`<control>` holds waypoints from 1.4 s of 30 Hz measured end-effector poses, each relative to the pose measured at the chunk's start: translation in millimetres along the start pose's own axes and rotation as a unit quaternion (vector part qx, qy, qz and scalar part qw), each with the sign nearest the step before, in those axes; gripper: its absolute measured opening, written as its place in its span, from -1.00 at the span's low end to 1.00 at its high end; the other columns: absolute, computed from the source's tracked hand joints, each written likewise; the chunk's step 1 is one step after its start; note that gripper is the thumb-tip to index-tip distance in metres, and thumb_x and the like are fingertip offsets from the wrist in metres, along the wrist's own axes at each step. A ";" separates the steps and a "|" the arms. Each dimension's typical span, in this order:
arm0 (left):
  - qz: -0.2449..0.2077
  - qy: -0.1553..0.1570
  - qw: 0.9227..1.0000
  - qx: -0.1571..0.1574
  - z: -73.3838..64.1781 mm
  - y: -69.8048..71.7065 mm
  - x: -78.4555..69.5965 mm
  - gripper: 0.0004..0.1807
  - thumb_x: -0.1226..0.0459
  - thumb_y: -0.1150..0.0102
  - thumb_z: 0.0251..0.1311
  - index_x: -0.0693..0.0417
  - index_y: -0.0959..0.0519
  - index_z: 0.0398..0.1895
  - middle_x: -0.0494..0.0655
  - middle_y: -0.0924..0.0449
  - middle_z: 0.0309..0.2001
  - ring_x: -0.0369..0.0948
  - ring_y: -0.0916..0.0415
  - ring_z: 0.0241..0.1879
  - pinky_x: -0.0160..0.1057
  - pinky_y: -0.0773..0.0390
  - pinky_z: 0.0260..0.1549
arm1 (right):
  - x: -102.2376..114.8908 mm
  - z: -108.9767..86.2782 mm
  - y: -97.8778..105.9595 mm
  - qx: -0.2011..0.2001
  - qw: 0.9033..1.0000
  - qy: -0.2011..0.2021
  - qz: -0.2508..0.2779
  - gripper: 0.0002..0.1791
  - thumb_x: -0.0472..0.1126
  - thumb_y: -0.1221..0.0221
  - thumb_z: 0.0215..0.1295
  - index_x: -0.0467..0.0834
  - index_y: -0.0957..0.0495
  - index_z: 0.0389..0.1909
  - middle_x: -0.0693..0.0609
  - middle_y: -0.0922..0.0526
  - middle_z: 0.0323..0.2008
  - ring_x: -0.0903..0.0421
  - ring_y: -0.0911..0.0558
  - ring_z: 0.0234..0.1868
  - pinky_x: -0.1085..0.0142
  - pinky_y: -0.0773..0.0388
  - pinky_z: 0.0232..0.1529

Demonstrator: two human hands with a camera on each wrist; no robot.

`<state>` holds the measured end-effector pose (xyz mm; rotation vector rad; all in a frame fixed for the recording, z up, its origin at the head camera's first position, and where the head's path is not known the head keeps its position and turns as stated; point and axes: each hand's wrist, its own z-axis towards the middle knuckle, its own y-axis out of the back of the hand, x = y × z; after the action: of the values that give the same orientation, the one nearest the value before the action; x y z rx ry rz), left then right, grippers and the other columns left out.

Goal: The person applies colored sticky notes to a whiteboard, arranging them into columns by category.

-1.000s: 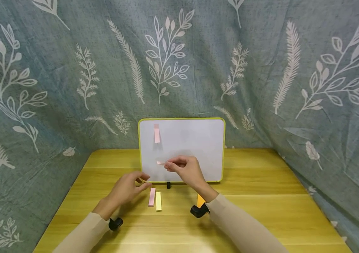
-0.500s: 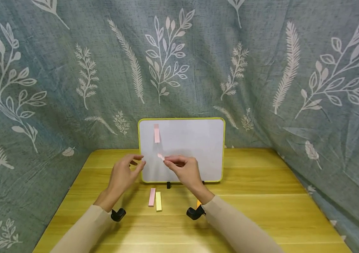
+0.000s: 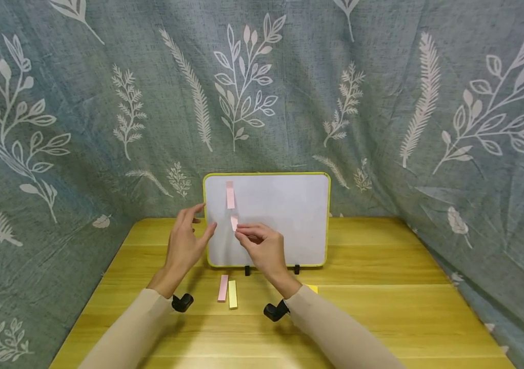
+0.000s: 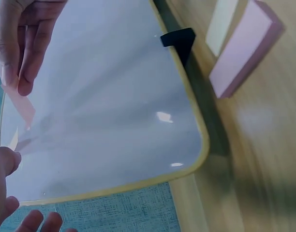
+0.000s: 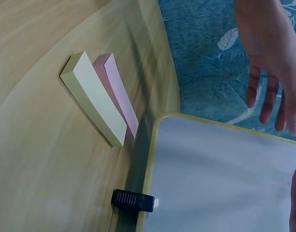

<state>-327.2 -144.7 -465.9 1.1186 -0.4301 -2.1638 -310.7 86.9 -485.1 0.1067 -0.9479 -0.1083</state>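
A pink sticky strip (image 3: 234, 222) is pinched at its lower end by my right hand (image 3: 263, 250), in front of the whiteboard (image 3: 299, 215). Above it, another pink sticky strip (image 3: 230, 195) is stuck on the board's upper left. My left hand (image 3: 184, 243) is raised at the board's left edge, fingers spread and holding nothing. The left wrist view shows the held strip (image 4: 23, 107) hanging from the right fingertips. In the right wrist view the left hand (image 5: 273, 58) shows beside the board's frame, while the held strip is out of view.
A pink sticky-note pad (image 3: 223, 288) and a yellow sticky-note pad (image 3: 233, 294) lie on the wooden table (image 3: 382, 307) before the board. A yellow-orange piece (image 3: 313, 289) is partly hidden by the right sleeve. Black feet (image 3: 247, 270) support the board; a patterned curtain (image 3: 262, 102) hangs behind.
My left hand has risen from near the pads to the board's left edge. The right hand has shifted slightly left, and the strip it pinches has turned from sideways to nearly upright.
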 end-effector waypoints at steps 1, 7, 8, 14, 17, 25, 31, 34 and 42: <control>-0.003 0.003 1.000 0.001 2.1 -0.7 -0.9 -0.28 0.13 -0.58 0.54 0.07 -0.55 0.67 0.22 -0.61 0.45 0.21 -0.76 0.23 0.24 -0.83 0.13 | -0.2 0.8 -1.2 -0.001 1.000 0.007 -0.003 -0.84 -0.33 -0.54 0.52 -0.30 -0.93 0.02 -0.20 -0.93 0.09 -0.19 -0.97 0.03 0.29 -0.91 0.07; -0.020 0.024 0.999 0.019 12.3 -4.4 -4.7 -0.17 0.14 -0.57 0.56 0.02 -0.43 0.78 0.23 -0.56 0.48 0.22 -0.75 0.26 0.24 -0.82 0.20 | -3.7 4.4 -7.8 -0.016 0.999 0.033 -0.025 -0.86 -0.40 -0.54 0.48 -0.33 -0.92 -0.02 -0.21 -0.94 0.05 -0.17 -0.98 0.02 0.22 -0.91 0.10; -0.021 0.026 0.999 0.019 13.6 -5.1 -5.0 -0.16 0.14 -0.57 0.55 0.01 -0.41 0.79 0.23 -0.56 0.49 0.22 -0.74 0.25 0.24 -0.81 0.20 | -4.4 4.9 -8.8 -0.017 0.999 0.036 -0.031 -0.86 -0.40 -0.55 0.48 -0.32 -0.93 -0.02 -0.20 -0.94 0.05 -0.16 -0.98 0.02 0.22 -0.91 0.11; -0.019 0.021 1.000 0.007 19.2 -9.4 -6.1 -0.09 0.15 -0.60 0.52 -0.01 -0.36 0.82 0.23 -0.57 0.47 0.20 -0.73 0.21 0.20 -0.80 0.15 | -7.2 8.3 -13.2 -0.021 0.997 0.056 -0.051 -0.87 -0.38 -0.56 0.48 -0.32 -0.93 -0.04 -0.19 -0.94 0.03 -0.15 -0.97 0.03 0.28 -0.90 0.12; -0.019 0.018 1.000 0.003 21.4 -10.7 -6.3 -0.07 0.15 -0.60 0.51 -0.01 -0.34 0.84 0.25 -0.57 0.46 0.21 -0.72 0.20 0.23 -0.79 0.15 | -9.0 9.5 -14.7 -0.024 0.996 0.067 -0.055 -0.88 -0.38 -0.56 0.47 -0.31 -0.93 -0.05 -0.18 -0.95 0.03 -0.14 -0.97 0.03 0.29 -0.89 0.13; -0.015 0.024 1.000 0.012 26.3 -13.7 -8.0 0.03 0.13 -0.61 0.52 -0.03 -0.23 0.90 0.29 -0.53 0.50 0.26 -0.71 0.26 0.28 -0.80 0.18 | -14.5 11.0 -18.5 -0.035 0.993 0.096 -0.066 -0.90 -0.39 -0.57 0.46 -0.30 -0.94 -0.08 -0.16 -0.95 0.00 -0.14 -0.97 0.02 0.29 -0.89 0.13; -0.013 0.024 1.000 0.015 27.1 -15.7 -8.7 0.05 0.14 -0.60 0.53 -0.01 -0.19 0.92 0.31 -0.52 0.51 0.28 -0.72 0.27 0.29 -0.82 0.16 | -13.6 11.2 -20.3 -0.036 0.991 0.099 -0.079 -0.88 -0.39 -0.57 0.46 -0.31 -0.93 -0.05 -0.15 -0.96 -0.01 -0.11 -0.98 -0.01 0.28 -0.89 0.13; -0.010 0.025 1.000 0.015 27.6 -16.8 -8.2 0.06 0.14 -0.60 0.53 -0.01 -0.17 0.93 0.31 -0.53 0.50 0.28 -0.72 0.28 0.29 -0.82 0.16 | -12.4 11.5 -20.4 -0.033 0.991 0.096 -0.086 -0.87 -0.38 -0.57 0.46 -0.31 -0.92 -0.04 -0.17 -0.95 -0.01 -0.09 -0.99 -0.05 0.26 -0.90 0.12; -0.008 0.030 0.999 0.012 29.5 -18.5 -9.2 0.11 0.10 -0.62 0.50 -0.07 -0.14 0.94 0.31 -0.54 0.46 0.29 -0.71 0.24 0.29 -0.82 0.11 | -13.9 12.5 -20.7 -0.026 0.990 0.088 -0.105 -0.89 -0.37 -0.57 0.47 -0.30 -0.93 -0.07 -0.16 -0.95 -0.01 -0.07 -0.97 0.02 0.28 -0.89 0.14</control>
<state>-354.8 -125.2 -453.5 1.1995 -0.4228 -2.1380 -329.9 67.8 -491.9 0.1650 -0.7541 -0.3130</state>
